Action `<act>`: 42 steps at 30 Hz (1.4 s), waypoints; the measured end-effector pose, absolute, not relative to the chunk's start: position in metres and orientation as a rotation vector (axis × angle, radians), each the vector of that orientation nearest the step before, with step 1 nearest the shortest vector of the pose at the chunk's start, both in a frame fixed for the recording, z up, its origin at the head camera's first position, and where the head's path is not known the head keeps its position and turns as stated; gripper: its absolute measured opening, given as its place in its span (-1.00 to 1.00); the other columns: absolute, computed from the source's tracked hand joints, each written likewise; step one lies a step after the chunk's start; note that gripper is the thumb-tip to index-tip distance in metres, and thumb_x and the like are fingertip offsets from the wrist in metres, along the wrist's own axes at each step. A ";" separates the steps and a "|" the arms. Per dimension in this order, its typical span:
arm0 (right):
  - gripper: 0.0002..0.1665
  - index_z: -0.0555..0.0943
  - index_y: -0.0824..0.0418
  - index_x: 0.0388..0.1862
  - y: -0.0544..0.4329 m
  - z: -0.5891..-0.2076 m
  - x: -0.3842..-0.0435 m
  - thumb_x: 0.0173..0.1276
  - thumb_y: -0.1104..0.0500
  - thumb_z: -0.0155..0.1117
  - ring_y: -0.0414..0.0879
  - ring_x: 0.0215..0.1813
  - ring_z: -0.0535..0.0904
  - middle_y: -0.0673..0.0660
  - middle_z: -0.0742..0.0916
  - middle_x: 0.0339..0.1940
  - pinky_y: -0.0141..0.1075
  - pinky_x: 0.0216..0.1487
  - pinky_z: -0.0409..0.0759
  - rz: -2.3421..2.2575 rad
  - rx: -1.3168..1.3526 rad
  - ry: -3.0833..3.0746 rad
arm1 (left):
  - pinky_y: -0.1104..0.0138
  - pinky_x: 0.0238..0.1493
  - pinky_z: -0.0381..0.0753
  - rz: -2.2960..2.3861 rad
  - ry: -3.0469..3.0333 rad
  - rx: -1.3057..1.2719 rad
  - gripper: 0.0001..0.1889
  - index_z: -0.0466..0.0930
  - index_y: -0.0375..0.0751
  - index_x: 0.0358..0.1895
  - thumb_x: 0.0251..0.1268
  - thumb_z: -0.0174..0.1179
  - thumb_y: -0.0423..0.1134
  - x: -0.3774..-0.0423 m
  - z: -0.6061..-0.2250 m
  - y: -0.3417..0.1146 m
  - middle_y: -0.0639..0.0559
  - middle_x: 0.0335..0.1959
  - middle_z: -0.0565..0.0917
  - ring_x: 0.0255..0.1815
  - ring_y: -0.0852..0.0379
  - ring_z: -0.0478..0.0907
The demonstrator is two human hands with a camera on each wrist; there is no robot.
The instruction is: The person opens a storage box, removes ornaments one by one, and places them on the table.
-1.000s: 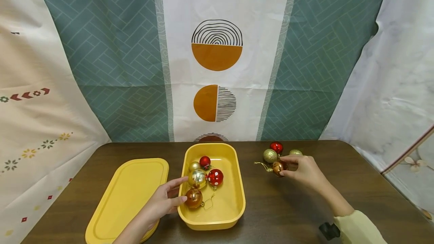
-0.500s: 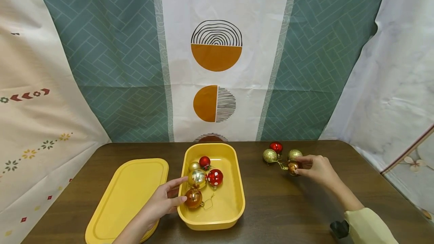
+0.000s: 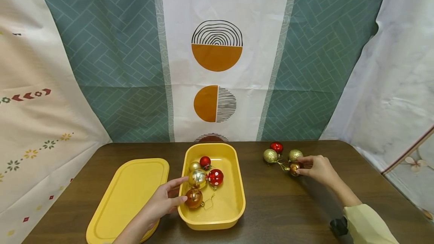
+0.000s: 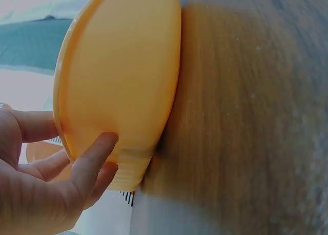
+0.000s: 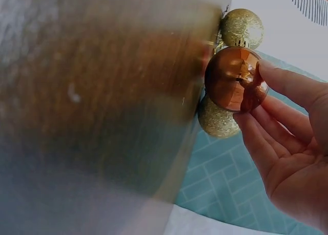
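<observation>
My right hand pinches a shiny copper Christmas bauble between thumb and fingertips, low over the table. Right by it are two gold glitter baubles and a red bauble; the red one is behind the others. My left hand grips the left wall of a yellow plastic box, some fingers over the rim and some against the outside. Inside the box lie a copper bauble, a large shiny gold bauble, a small gold one, a small red one and a white-dotted red bauble.
A yellow lid lies flat on the dark wooden table, left of the box and partly under the left forearm. Patterned cloth hangs behind the table and along both sides.
My right hand has carried the copper bauble rightward, from in front of the left glitter bauble to in front of the right one, then stayed there. My left hand has kept its hold.
</observation>
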State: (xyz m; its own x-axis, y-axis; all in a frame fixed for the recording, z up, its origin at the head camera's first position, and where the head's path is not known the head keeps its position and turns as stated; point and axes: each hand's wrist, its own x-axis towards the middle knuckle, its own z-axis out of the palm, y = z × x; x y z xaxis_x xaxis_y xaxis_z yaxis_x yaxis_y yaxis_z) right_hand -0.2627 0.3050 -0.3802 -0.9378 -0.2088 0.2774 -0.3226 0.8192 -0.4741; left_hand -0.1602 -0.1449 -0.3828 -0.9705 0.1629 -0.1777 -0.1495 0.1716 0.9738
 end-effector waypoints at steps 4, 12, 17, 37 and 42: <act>-0.51 0.63 0.46 -0.19 0.304 -0.379 -0.263 -0.10 0.20 0.49 0.10 -0.27 0.66 0.32 0.71 -0.31 -0.26 -0.37 0.61 0.792 0.423 -2.802 | 0.07 -0.26 0.62 1.878 2.209 0.016 -0.41 0.22 -0.36 0.29 0.16 0.17 -0.42 -0.160 -0.383 -0.145 -0.51 0.20 0.27 0.10 -0.25 0.41; -0.54 0.63 0.47 -0.20 0.304 -0.380 -0.265 -0.09 0.23 0.47 0.10 -0.28 0.67 0.32 0.72 -0.33 -0.29 -0.37 0.61 0.783 0.446 -2.804 | 0.07 -0.26 0.62 1.882 2.204 0.024 -0.40 0.21 -0.37 0.29 0.15 0.17 -0.42 -0.160 -0.383 -0.146 -0.51 0.20 0.27 0.08 -0.22 0.43; -0.54 0.63 0.48 -0.21 0.303 -0.380 -0.265 -0.09 0.22 0.48 0.10 -0.29 0.67 0.32 0.71 -0.34 -0.25 -0.37 0.62 0.788 0.464 -2.810 | 0.08 -0.26 0.62 1.887 2.201 0.024 -0.40 0.20 -0.37 0.29 0.16 0.17 -0.42 -0.159 -0.383 -0.147 -0.51 0.19 0.28 0.07 -0.20 0.44; -0.45 0.59 0.45 -0.09 0.297 -0.358 -0.250 -0.04 0.16 0.46 0.20 -0.14 0.61 0.37 0.66 -0.13 -0.08 -0.20 0.59 0.812 0.487 -2.752 | 0.08 -0.26 0.62 1.887 2.206 -0.001 -0.40 0.21 -0.36 0.29 0.15 0.18 -0.41 -0.158 -0.383 -0.148 -0.50 0.18 0.29 0.06 -0.20 0.45; -0.43 0.58 0.44 -0.07 0.287 -0.349 -0.239 -0.04 0.14 0.47 0.21 -0.14 0.61 0.37 0.65 -0.11 -0.11 -0.19 0.59 0.843 0.534 -2.716 | 0.07 -0.26 0.62 1.901 2.182 0.051 -0.40 0.20 -0.37 0.29 0.16 0.17 -0.42 -0.160 -0.384 -0.146 -0.50 0.19 0.28 0.07 -0.18 0.45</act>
